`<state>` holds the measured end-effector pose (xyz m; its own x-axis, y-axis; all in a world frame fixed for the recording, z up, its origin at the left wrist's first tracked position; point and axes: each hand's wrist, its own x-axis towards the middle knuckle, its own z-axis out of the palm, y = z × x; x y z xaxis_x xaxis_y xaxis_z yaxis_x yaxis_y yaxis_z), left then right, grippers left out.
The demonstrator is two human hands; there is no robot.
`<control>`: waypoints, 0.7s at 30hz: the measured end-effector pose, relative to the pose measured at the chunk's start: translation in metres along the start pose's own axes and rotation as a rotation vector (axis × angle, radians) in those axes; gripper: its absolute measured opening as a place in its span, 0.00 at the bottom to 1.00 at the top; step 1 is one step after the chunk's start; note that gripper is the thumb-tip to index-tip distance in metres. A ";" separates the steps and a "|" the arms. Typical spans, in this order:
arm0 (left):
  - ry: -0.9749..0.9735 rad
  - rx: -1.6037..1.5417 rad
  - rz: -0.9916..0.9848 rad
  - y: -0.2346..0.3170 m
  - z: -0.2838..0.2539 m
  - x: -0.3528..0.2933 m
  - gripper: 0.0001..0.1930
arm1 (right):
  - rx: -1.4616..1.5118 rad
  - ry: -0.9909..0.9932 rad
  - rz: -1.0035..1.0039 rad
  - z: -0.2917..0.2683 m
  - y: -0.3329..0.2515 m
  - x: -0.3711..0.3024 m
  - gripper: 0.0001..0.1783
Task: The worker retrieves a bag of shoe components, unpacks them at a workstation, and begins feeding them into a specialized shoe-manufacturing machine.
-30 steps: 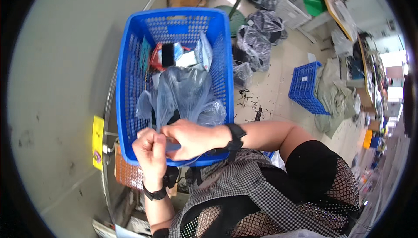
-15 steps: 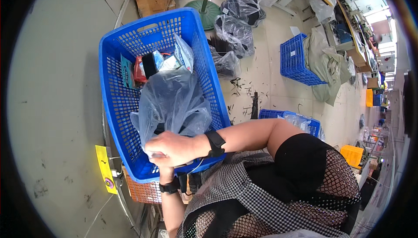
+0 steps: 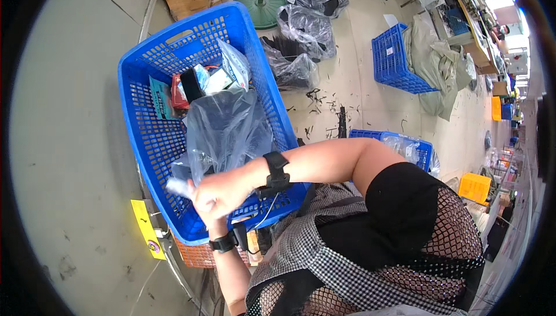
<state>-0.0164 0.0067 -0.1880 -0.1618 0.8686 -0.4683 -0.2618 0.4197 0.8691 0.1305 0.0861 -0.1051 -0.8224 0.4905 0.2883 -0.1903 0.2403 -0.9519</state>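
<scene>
We see the right hand (image 3: 223,191) closed on the neck of a clear plastic bag (image 3: 226,128), lifting it over the blue basket (image 3: 145,142); the left hand (image 3: 202,212) is hidden beneath, its grip unclear. Compared with a second ago, the hands overlap and the basket appears tilted.

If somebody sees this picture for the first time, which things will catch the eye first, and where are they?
The big blue plastic basket left of centre stands out first, with a clear plastic bag rising from it. At its near edge the right hand crosses over the left hand, both closed on the bag's lower end. On the floor behind lie dark filled bags and a smaller blue crate.
</scene>
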 end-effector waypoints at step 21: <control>-0.393 0.489 -0.107 0.015 0.019 0.032 0.30 | -0.452 0.641 0.535 -0.023 0.069 -0.029 0.05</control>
<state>-0.0073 0.0460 -0.1874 0.2272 0.8080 -0.5436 0.2228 0.5002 0.8367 0.1540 0.1081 -0.1769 -0.2638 0.9636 -0.0443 0.4626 0.0861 -0.8824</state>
